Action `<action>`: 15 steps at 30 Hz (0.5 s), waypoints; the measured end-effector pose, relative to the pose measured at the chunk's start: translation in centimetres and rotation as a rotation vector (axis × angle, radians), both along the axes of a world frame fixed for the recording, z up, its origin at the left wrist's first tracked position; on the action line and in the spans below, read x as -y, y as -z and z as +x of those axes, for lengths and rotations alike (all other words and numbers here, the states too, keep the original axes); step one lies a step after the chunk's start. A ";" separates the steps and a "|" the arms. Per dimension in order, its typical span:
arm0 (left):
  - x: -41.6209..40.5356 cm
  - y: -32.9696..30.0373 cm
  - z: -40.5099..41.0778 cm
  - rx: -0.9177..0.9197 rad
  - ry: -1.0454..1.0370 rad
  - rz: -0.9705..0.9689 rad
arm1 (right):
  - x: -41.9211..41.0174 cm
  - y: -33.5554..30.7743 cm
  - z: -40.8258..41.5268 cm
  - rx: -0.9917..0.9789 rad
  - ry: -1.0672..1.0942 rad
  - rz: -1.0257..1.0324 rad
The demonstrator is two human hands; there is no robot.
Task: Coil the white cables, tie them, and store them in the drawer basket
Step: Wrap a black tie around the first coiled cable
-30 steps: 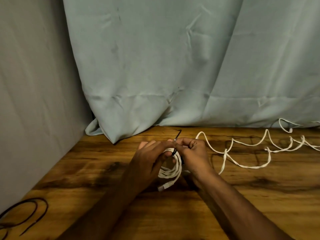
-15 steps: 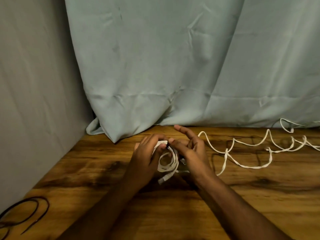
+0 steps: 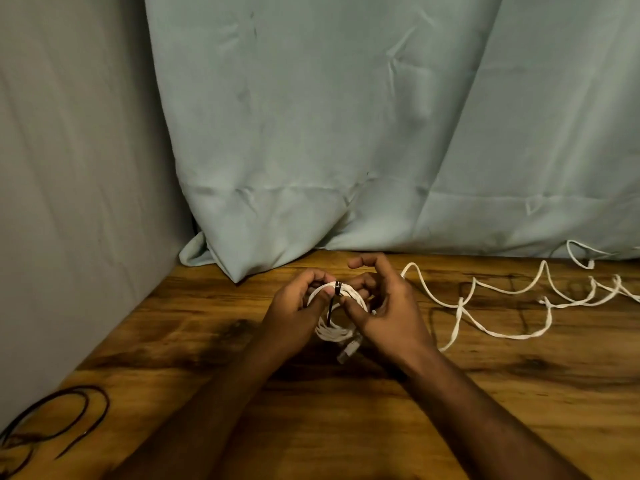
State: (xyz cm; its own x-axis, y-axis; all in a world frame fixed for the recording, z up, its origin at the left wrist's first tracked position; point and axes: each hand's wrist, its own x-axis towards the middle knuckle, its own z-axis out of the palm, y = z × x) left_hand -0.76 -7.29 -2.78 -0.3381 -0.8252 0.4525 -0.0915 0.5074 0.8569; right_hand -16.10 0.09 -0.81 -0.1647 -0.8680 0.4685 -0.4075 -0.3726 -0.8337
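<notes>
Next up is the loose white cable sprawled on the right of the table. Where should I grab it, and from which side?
Probably take the loose white cable at its near end, the tip closest to the right hand. It lies flat on the wooden table, so come from above and pinch across it with the fingers; the rest zigzags away rightward and should trail freely for coiling.

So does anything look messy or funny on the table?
Yes. A loose white cable sprawls in kinks and crossings over the right of the wooden table, not coiled yet. Thin black ties lie scattered at the near left edge. The coil in the hands looks neat.
</notes>
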 end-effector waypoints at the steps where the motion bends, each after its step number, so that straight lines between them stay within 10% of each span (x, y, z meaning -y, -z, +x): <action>1: 0.1 0.0 0.1 0.005 0.005 0.011 | 0.0 0.0 -0.1 0.001 -0.004 0.001; 15: 0.5 -0.1 0.0 -0.241 0.097 0.346 | 0.2 0.2 0.1 -0.817 0.297 -0.282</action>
State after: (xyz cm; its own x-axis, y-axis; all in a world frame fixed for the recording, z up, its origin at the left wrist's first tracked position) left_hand -0.76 -7.78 -2.66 -0.3403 -0.9117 0.2301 0.1657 0.1828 0.9691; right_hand -16.04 -0.10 -1.01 0.1133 -0.6789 0.7255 -0.9427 -0.3041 -0.1374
